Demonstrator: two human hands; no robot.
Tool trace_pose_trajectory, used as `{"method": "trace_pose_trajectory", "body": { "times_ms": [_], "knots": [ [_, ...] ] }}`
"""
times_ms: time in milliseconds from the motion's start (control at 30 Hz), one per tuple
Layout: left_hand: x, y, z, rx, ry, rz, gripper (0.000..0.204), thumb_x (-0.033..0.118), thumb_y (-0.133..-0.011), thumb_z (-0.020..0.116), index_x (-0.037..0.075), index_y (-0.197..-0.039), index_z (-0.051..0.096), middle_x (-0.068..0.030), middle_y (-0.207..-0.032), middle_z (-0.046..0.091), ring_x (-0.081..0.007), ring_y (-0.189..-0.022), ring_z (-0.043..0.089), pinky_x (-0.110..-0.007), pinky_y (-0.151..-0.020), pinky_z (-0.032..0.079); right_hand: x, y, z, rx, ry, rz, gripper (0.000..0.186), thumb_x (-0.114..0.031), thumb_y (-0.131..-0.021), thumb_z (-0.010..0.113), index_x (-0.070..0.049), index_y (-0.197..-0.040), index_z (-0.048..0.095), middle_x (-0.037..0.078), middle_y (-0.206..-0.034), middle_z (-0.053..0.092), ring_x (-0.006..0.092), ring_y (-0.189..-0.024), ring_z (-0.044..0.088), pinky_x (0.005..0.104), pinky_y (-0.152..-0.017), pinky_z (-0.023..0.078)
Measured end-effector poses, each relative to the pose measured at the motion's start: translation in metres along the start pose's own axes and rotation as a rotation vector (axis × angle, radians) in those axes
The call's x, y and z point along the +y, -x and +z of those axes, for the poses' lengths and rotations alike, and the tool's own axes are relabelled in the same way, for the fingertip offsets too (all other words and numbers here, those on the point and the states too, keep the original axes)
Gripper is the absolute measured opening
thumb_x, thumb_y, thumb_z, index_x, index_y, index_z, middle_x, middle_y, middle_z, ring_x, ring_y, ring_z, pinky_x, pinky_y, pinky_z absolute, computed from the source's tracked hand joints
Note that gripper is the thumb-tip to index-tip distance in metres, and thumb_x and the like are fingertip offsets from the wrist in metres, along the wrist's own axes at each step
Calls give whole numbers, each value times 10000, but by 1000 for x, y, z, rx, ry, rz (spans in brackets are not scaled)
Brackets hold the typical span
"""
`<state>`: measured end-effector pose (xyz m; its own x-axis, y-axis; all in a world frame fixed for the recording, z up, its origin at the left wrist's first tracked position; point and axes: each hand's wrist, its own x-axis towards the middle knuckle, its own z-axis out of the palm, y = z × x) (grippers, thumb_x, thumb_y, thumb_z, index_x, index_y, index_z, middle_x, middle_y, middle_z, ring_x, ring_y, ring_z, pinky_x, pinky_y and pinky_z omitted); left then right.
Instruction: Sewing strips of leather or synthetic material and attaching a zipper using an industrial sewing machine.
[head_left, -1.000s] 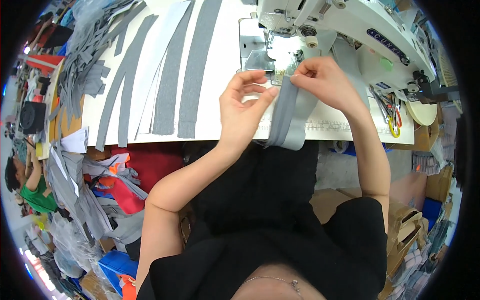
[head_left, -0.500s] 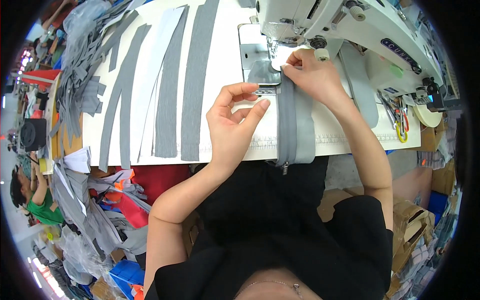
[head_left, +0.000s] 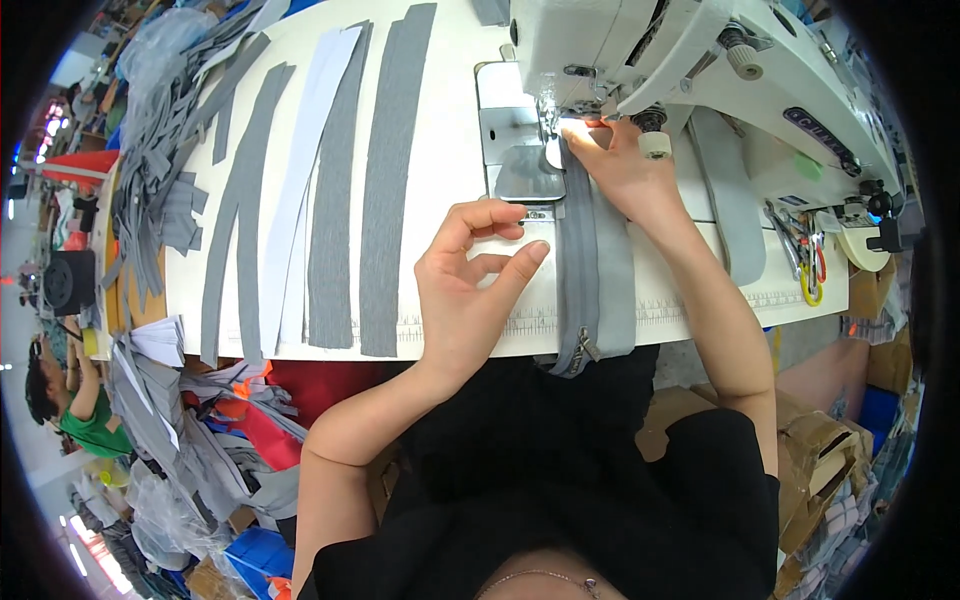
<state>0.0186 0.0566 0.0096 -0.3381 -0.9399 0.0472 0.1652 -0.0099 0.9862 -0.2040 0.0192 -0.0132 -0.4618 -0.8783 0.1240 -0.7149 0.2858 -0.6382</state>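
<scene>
My left hand (head_left: 472, 290) hovers palm-inward beside the sewing machine's metal plate (head_left: 525, 172), thumb and fingers apart, holding nothing. At the needle area of the white sewing machine (head_left: 565, 50), my right hand (head_left: 630, 170) pinches the far end of a grey zipper (head_left: 577, 245); part of its fingertips is hidden under the machine head. The zipper runs toward me along a light grey fabric strip (head_left: 615, 280). Its metal slider (head_left: 583, 347) lies near the table's front edge, and the tape end droops just over that edge.
Several long grey strips (head_left: 385, 190) and a white strip (head_left: 300, 180) lie on the left of the white table (head_left: 455, 130). A heap of cut strips (head_left: 165, 120) is farther left. Scissors (head_left: 810, 275) rest at the right. Another person (head_left: 85, 400) works at far left.
The zipper and fabric have slid away from me, bringing the slider from over the table edge onto it. My right hand has moved farther under the machine head. The whole view has shifted slightly.
</scene>
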Motion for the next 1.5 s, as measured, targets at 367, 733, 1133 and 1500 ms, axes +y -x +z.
{"method": "trace_pose_trajectory", "body": {
  "times_ms": [367, 733, 1133, 1500],
  "knots": [
    [29, -15, -38, -158, -519, 227, 163, 8, -922, 755, 30, -1079, 718, -41, -1059, 707, -98, -1051, 622, -250, -783, 529, 20, 0, 17, 109, 295, -337, 396, -432, -838, 774, -97, -1035, 700, 156, -1172, 642, 368, -1145, 555, 458, -1032, 437],
    [39, -63, -114, 4, -1168, 84, 387, 232, -824, 857, -4, -1078, 685, -54, -895, 641, -186, -797, 564, -326, -718, 472, -28, 33, -59, -70, 161, -226, 431, -308, -936, 700, 24, -1209, 670, 237, -1254, 654, 428, -1183, 587, 480, -1029, 460],
    [41, -59, -108, 54, -1033, 141, 411, 132, -857, 837, 32, -1226, 685, 1, -920, 653, -94, -784, 576, -257, -730, 494, -46, 85, -45, 94, -100, -407, 370, -210, -901, 763, -18, -1209, 693, 170, -1156, 671, 339, -1096, 622, 418, -965, 474],
    [34, -63, -42, -148, 265, -473, 191, 224, -999, 730, 67, -1100, 692, 0, -979, 733, -71, -869, 663, -229, -768, 501, -73, 131, -54, -682, -873, 227, 177, -177, -1041, 652, -5, -1085, 646, 36, -854, 726, 58, -727, 618, 209, -644, 486]
  ]
}}
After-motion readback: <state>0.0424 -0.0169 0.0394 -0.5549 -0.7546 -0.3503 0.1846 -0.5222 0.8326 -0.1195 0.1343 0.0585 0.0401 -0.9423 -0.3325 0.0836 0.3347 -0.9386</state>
